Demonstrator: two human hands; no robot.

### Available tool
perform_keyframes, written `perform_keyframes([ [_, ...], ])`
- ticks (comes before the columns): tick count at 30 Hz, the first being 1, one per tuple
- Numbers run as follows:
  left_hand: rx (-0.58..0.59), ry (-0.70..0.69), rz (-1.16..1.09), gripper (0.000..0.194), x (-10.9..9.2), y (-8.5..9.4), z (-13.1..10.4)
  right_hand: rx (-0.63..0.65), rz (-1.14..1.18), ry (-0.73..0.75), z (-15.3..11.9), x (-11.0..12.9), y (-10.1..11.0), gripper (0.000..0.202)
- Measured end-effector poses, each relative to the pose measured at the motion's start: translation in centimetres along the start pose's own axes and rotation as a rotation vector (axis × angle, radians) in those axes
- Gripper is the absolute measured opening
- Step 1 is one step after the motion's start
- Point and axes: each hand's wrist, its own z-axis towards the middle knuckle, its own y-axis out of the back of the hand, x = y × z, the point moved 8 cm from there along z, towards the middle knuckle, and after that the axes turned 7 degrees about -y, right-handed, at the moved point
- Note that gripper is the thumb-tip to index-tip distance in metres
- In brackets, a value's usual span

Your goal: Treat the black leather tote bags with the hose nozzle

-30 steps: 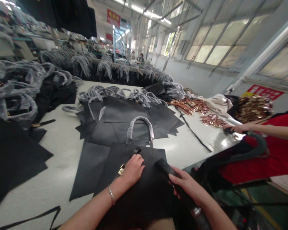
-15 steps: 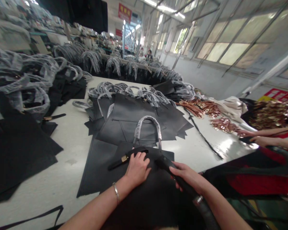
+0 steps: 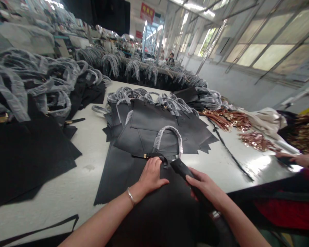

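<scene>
My left hand (image 3: 150,175) lies on a black bag panel (image 3: 159,209), thumb spread, fingertips against a thin black strap (image 3: 165,161) with a small gold buckle (image 3: 145,155). Whether the fingers pinch the strap, I cannot make out. An arched handle (image 3: 168,129) in clear plastic wrap rises from the panel's top edge. My right hand (image 3: 202,183) is closed round a black handheld tool (image 3: 182,169) with a flat, wide front end and a thick hose (image 3: 222,226) running down behind. The tool's front end sits just over the panel, below the handle's right foot.
Stacked black panels (image 3: 154,116) with wrapped handles lie ahead; another pile (image 3: 28,147) is at left. Brown straps with gold fittings (image 3: 254,140) and a black cord (image 3: 229,151) lie on the white table (image 3: 92,168). A co-worker's hand (image 3: 302,160) is at right.
The view has shifted left, so things appear farther right. My left thumb has spread outward. The buckled strap now lies higher and bends down near the fingertips. The tool's front end has turned upward.
</scene>
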Motion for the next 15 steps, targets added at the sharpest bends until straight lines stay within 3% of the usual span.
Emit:
perform_keyframes([
  [4,-0.179,0.161,0.012,0.025,1.4,1.9,-0.6,0.14,-0.029,-0.089,0.4,0.5,-1.9,0.046],
  [9,-0.426,0.334,0.032,0.036,3.8,3.2,-1.6,0.187,-0.06,-0.117,2.5,1.4,-3.0,0.029],
  [15,-0.425,0.355,0.025,0.04,5.5,2.3,-1.6,0.253,-0.14,-0.11,3.0,1.6,-2.8,0.029],
])
